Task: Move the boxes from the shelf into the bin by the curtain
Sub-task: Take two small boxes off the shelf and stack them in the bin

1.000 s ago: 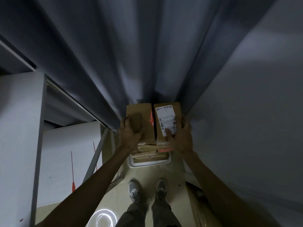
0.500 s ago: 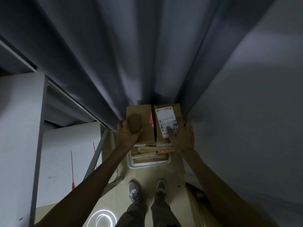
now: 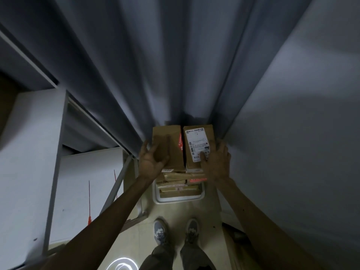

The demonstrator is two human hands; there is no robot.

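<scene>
Two cardboard boxes are lying side by side on top of a stack that is filling the white bin (image 3: 178, 200), and the bin is sitting on the pale floor right at the foot of the grey curtain (image 3: 155, 65). Taking the bin as the landmark: the plain box (image 3: 171, 145), with a red mark on its right edge, is topping the left half of the stack, and the labelled box (image 3: 198, 145), carrying a white shipping label, is topping the right half, the two touching along their long sides. Beneath them more boxes (image 3: 179, 182) are piling above the bin's rim.

The left hand (image 3: 153, 160) is lying against the near left part of the plain box, fingers spread and loosely curled, palm turned up toward the camera; it is touching the box but not gripping it. The right hand (image 3: 215, 162) is clasping the right side of the labelled box, fingers wrapping its outer edge and the thumb pressing on the label near the box's near end.

Left of the bin, the grey metal frame of a shelf (image 3: 56, 156) is standing against white panels. Directly nearer than the bin, the person's two grey shoes (image 3: 176, 229) are standing on the floor.
</scene>
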